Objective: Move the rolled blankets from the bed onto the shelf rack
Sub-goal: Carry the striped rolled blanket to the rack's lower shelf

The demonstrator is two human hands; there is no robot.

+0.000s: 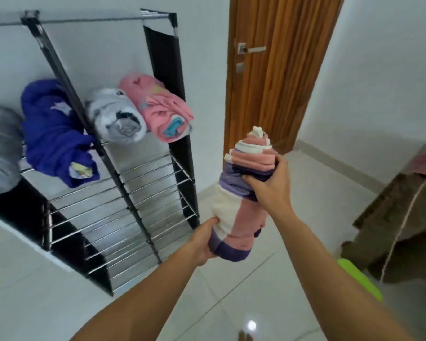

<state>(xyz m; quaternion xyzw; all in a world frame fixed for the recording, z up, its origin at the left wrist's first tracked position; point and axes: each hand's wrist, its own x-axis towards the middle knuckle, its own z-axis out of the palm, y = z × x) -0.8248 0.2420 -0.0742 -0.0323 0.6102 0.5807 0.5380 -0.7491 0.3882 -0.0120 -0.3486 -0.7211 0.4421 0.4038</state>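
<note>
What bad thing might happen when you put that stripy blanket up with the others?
The striped blanket may unroll, since its far end is already spiralling loose past the right hand. The blue blanket droops over the shelf rack edge and might slide off if bumped. The left hand grips only the near end.

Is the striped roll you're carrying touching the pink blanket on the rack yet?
Apart. The head view shows open wall and door between the striped roll, held in both hands, and the pink blanket on the rack.

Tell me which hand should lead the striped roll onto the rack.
Left, probably. The left hand grips the striped roll's lower end on the side nearer the rack; the right hand grips the upper part, farther from the shelves.
</note>
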